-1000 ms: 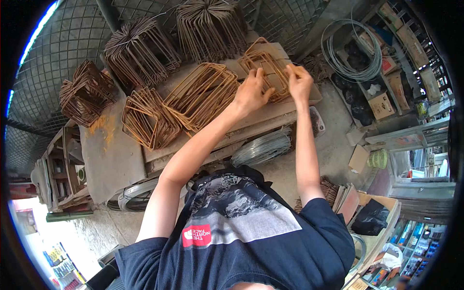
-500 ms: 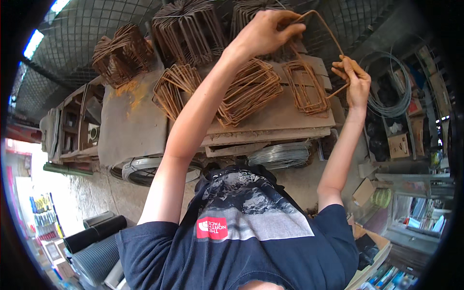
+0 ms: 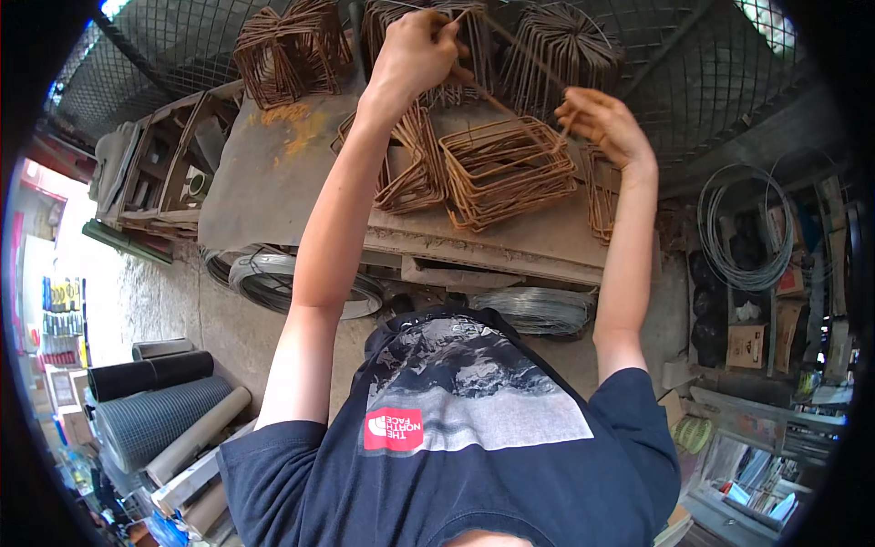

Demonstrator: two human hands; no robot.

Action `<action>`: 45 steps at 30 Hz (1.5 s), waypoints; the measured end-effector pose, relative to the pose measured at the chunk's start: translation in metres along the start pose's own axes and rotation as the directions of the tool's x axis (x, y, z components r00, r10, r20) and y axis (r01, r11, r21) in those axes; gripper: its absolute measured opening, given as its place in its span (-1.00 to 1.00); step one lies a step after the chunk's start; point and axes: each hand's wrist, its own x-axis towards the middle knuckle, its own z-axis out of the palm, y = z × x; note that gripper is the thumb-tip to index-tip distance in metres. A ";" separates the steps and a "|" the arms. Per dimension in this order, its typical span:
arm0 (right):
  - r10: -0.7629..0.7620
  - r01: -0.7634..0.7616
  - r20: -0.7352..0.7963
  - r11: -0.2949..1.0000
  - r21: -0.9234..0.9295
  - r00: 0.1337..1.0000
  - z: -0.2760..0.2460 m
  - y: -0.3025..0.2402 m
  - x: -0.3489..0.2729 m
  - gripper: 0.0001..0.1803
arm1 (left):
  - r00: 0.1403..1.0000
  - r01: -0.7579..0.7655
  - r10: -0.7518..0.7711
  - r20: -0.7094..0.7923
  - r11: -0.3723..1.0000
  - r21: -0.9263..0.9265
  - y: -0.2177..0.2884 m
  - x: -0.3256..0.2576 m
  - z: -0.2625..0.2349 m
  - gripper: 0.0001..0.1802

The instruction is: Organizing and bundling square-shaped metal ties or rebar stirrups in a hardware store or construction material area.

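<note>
A rusty rectangular rebar stirrup (image 3: 515,46) hangs between my two hands over the far side of the bench. My left hand (image 3: 419,55) is closed round its left end, in front of the upright bundle at the back middle. Around its right end, my right hand (image 3: 606,128) has loosely curled fingers, some held apart. Below lie a left pile of stirrups (image 3: 406,173) and a fanned middle pile (image 3: 510,173). A smaller right pile (image 3: 597,201) is partly hidden by my right forearm.
Upright stirrup bundles stand along the back: left (image 3: 290,59), middle (image 3: 469,87) and right (image 3: 561,64), before a wire mesh (image 3: 702,100). Wire coils (image 3: 533,310) lie under the bench (image 3: 264,201). Another coil (image 3: 743,264) hangs at right. Mesh rolls (image 3: 164,410) lie lower left.
The view has swung, so the bench sits differently in it. Both hands have carried the stirrup leftward, from above the right pile to above the middle one. My right fingers have spread somewhat.
</note>
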 end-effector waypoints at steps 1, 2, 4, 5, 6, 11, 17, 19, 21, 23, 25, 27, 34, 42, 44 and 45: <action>0.034 -0.034 0.042 0.999 0.020 0.999 0.009 0.009 0.004 -0.55 | 1.000 0.002 -0.002 -0.011 1.000 0.001 -0.006 -0.004 -0.004 -0.68; 0.071 -0.072 0.060 0.997 0.010 0.996 0.016 0.015 0.007 -0.56 | 0.998 0.035 -0.032 -0.044 0.998 0.048 -0.014 -0.008 -0.006 -0.70; 0.119 -0.119 -0.013 0.992 -0.033 0.993 0.027 0.021 0.010 -0.60 | 0.988 0.119 -0.114 -0.103 0.992 0.047 -0.025 -0.018 -0.007 -0.70; 0.119 -0.120 -0.041 0.992 -0.038 0.992 0.029 0.022 0.012 -0.62 | 0.987 0.122 -0.116 -0.111 0.991 0.048 -0.029 -0.023 -0.009 -0.70; 0.119 -0.120 -0.039 0.992 -0.039 0.992 0.027 0.024 0.016 -0.62 | 0.988 0.140 -0.131 -0.075 0.983 0.119 -0.032 -0.027 -0.010 -0.69; -0.009 -0.030 -0.196 0.980 -0.198 0.981 0.011 0.024 0.033 -0.68 | 0.946 0.269 -0.306 0.109 0.926 0.266 -0.020 -0.061 -0.007 -0.49; -0.005 -0.048 -0.187 0.958 -0.282 0.982 0.002 0.031 0.039 -0.67 | 0.912 0.281 -0.300 0.281 0.954 0.107 -0.018 -0.096 0.007 -0.26; 0.004 -0.057 -0.192 0.961 -0.271 0.981 0.002 0.033 0.038 -0.66 | 0.915 0.315 -0.308 0.260 0.949 0.015 -0.007 -0.105 0.009 -0.08; -0.001 -0.049 -0.207 0.970 -0.237 0.978 0.002 0.034 0.035 -0.66 | 0.888 0.349 -0.331 0.318 0.937 -0.001 0.002 -0.107 0.007 0.05; 0.006 -0.056 -0.222 0.974 -0.218 0.975 -0.001 0.031 0.032 -0.65 | 0.899 0.290 -0.249 0.360 0.955 -0.065 0.007 -0.112 0.009 0.04; -0.008 -0.055 -0.249 0.968 -0.245 0.968 -0.005 0.029 0.029 -0.64 | 0.900 0.280 -0.259 0.350 0.960 -0.008 0.005 -0.113 0.010 0.03; -0.007 -0.061 -0.258 0.966 -0.252 0.966 -0.010 0.026 0.027 -0.64 | 0.876 0.295 -0.258 0.408 0.955 -0.030 0.003 -0.111 0.012 0.03; -0.029 -0.026 -0.272 0.980 -0.196 0.962 -0.020 0.023 0.015 -0.65 | 0.879 0.265 -0.243 0.410 0.964 0.003 0.021 -0.118 0.014 0.06; -0.028 -0.028 -0.316 0.985 -0.172 0.948 -0.018 0.013 -0.003 -0.67 | 0.914 0.182 -0.177 0.364 0.983 0.022 0.015 -0.121 0.014 0.07; 0.031 -0.084 -0.274 0.980 -0.183 0.961 -0.019 0.020 0.004 -0.66 | 0.893 0.228 -0.245 0.378 0.969 0.091 0.012 -0.117 0.013 0.06; 0.031 -0.084 -0.277 0.980 -0.181 0.960 -0.018 0.021 0.008 -0.66 | 0.902 0.229 -0.248 0.352 0.969 0.096 0.009 -0.116 0.013 0.06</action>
